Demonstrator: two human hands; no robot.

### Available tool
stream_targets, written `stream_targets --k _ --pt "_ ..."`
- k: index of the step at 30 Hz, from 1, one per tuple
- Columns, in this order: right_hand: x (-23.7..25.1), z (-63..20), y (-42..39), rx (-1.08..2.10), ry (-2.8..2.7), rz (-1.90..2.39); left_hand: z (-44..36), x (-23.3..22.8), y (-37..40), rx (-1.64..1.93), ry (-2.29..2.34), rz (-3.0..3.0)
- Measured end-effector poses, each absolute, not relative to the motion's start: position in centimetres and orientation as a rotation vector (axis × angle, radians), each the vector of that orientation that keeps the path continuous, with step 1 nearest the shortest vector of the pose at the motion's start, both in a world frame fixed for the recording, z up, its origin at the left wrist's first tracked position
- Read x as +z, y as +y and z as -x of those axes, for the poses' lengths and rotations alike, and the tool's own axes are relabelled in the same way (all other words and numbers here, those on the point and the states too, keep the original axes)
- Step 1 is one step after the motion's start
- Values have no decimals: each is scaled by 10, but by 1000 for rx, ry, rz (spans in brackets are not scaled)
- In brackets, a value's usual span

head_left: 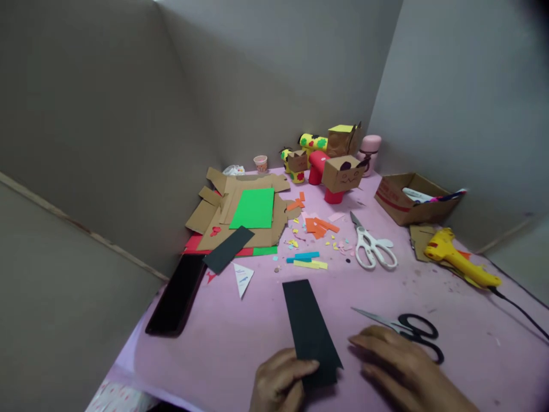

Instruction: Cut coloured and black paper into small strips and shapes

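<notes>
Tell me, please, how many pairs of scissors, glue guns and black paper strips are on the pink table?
Scissors: 2, white-handled scissors and black-handled scissors beside the right hand.
Glue guns: 1, yellow glue gun.
Black paper strips: 2, near strip pinched by the left hand, far strip.
Total: 5

cardboard box [401, 207], red print, unreadable

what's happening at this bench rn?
A person sits at a pink table littered with craft scraps. The left hand pinches the near end of a black paper strip lying flat. The right hand rests beside it, next to black-handled scissors. White scissors, a yellow glue gun and cardboard figures sit farther back.
</notes>
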State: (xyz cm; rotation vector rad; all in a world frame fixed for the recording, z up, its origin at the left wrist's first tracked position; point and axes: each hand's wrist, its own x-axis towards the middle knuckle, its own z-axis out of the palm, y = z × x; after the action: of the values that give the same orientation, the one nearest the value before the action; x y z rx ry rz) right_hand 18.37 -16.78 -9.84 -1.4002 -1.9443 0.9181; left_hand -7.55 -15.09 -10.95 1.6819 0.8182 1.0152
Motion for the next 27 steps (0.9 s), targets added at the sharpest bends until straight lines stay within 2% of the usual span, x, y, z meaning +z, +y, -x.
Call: stream_targets --k 4,7,11,17,18,21,24,27 --pt "-103 -128 -159 1675 -1067 1221 74 -95 -151 945 778 -1646" --pt "-101 -117 -150 1752 -913 1166 66 -90 -152 934 836 -1470" --pt "-91 -113 -140 1534 -867 1208 47 -92 -150 1067 934 -867" --pt "-91 -145 -147 1393 -984 1279 25 -97 -148 902 1110 -732" --pt "-95 -162 -152 1320 -1041 1342 23 -97 -148 907 1131 -699" --pt "-110 -221 -169 591 -1648 1797 22 -97 -149 933 1164 -594" --pt "-123 -261 -183 417 -2011 1845 20 -97 -150 957 1171 -508" --pt "-123 -266 -183 346 -2181 1893 15 -99 -151 981 1175 -463"
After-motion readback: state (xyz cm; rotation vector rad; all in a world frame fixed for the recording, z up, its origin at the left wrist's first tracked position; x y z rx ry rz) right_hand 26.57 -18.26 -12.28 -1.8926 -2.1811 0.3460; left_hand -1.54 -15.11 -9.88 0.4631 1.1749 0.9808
